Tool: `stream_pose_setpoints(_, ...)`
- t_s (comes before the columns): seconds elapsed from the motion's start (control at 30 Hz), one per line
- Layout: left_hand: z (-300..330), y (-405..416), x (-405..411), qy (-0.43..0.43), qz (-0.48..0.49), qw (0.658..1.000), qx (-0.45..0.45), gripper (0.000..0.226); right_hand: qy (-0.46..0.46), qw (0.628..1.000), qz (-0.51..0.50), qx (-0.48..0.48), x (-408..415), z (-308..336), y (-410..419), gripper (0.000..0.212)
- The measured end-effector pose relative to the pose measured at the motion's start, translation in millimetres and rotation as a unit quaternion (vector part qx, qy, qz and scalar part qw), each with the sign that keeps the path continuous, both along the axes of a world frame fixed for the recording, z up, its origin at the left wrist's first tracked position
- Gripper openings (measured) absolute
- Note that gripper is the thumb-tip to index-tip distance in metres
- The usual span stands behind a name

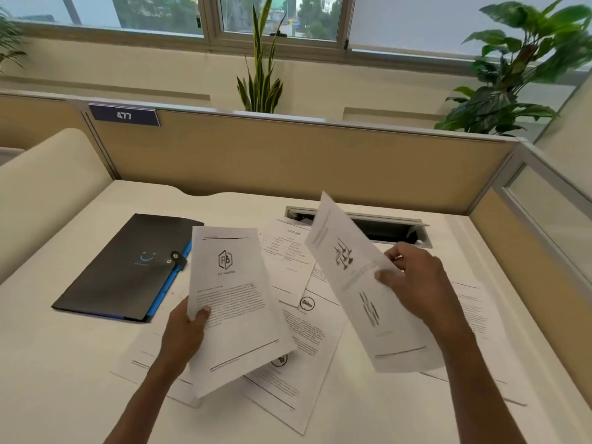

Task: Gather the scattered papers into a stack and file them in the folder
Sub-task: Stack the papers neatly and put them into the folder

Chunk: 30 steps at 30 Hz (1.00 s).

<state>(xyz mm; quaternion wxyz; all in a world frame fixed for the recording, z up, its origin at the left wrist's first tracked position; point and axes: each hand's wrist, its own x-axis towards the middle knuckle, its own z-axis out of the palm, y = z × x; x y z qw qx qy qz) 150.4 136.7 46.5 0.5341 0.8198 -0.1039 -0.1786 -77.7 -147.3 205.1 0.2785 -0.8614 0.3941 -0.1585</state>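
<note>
My left hand (184,331) pinches the left edge of a printed sheet with a hexagon logo (234,302), held above the desk. My right hand (413,283) grips a second sheet with dark pictures (355,283), tilted and lifted over the desk's middle. Several more papers lie scattered on the white desk below: a form sheet (285,254), a page with a car symbol (314,328), one under my left arm (144,360) and one at the right (477,312). The dark folder (128,267) with blue edge and snap strap lies closed at the left.
An open cable hatch (384,229) sits in the desk behind the papers. Tan partition walls (288,155) close the back and right side. A cream chair back (48,187) stands at the left. Potted plants (512,75) stand beyond the partition.
</note>
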Motion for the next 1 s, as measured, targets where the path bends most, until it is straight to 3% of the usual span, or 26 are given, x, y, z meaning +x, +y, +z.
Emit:
stream_pose_setpoints(0.17, 13.7, -13.6, -7.9, 0.106, -0.022, 0.991, -0.076, 0.01, -0.166, 0.965, 0.026, 0.203, 15.4, 27.3, 15.7, 0.018)
stream_pose_setpoints(0.37, 34.3, -13.3, -16.9, 0.159, -0.157, 0.965, -0.139, 0.023, -0.158, 0.939, -0.029, 0.304, 58.1, -27.0, 39.2, 0.017)
stream_pose_setpoints(0.53, 44.5, -8.8, -15.0, 0.184, -0.18, 0.949, -0.18, 0.011, -0.155, 0.924, -0.06, 0.345, 82.7, -75.1, 65.4, 0.023)
stream_pose_setpoints(0.6, 44.7, -7.6, -8.2, 0.19, -0.156, 0.956, -0.162, 0.024, -0.176, 0.92, -0.071, 0.344, 89.8, -87.9, 74.5, 0.033)
stream_pose_setpoints(0.73, 25.8, -0.5, 14.3, 0.345, -0.075, 0.905, -0.236, 0.061, -0.2, 0.918, -0.087, 0.33, 108.1, -107.6, 91.1, 0.048)
stream_pose_setpoints(0.87, 11.4, 6.2, 25.4, 0.281, -0.063, 0.944, -0.161, 0.047, -0.175, 0.916, -0.061, 0.355, 130.3, -124.4, 95.5, 0.038)
stream_pose_setpoints(0.93, 4.1, 9.6, 31.9, 0.256, -0.051, 0.956, -0.135, 0.041, -0.161, 0.916, -0.099, 0.355, 142.1, -130.1, 88.0, 0.033)
stream_pose_setpoints(1.0, -2.4, 13.5, 41.8, 0.255, -0.024, 0.958, -0.129, 0.039, -0.134, 0.919, -0.162, 0.334, 153.0, -138.9, 71.7, 0.042)
